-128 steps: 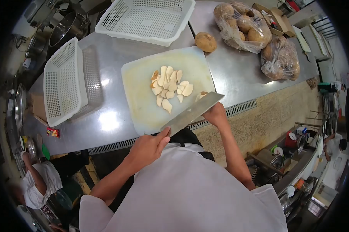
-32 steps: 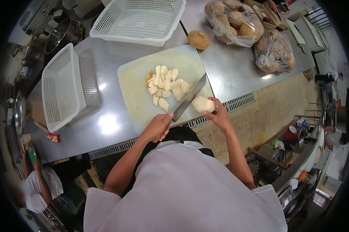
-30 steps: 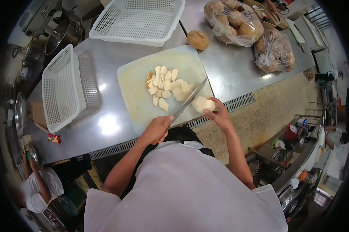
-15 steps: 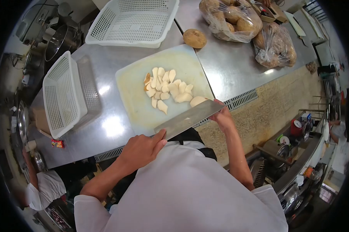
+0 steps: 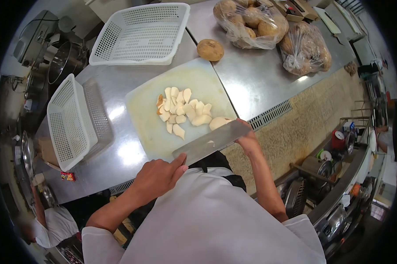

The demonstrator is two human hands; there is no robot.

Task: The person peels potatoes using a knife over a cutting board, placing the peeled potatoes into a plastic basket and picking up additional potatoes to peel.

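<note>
My left hand is closed around the handle end of a cleaver, its handle mostly hidden in the fingers. At the blade's opposite end, the fingers of my right hand pinch the metal. The wide blade slants over the near edge of a white cutting board, and a small pale bit sticks to it. Peeled, cut pale pieces lie heaped on the board, some with brown skin. One larger peeled piece sits just behind the blade, partly covered by it. An unpeeled brown tuber rests at the board's far corner.
Two white perforated baskets, one large and one narrower, stand on the steel table. Plastic bags of brown tubers lie at the far right. A small red packet is near the left edge. Another person is at lower left.
The view has shifted slightly, so the board, baskets and bags appear lower and further left. Both hands keep their hold on the cleaver, which stays at nearly the same slant.
</note>
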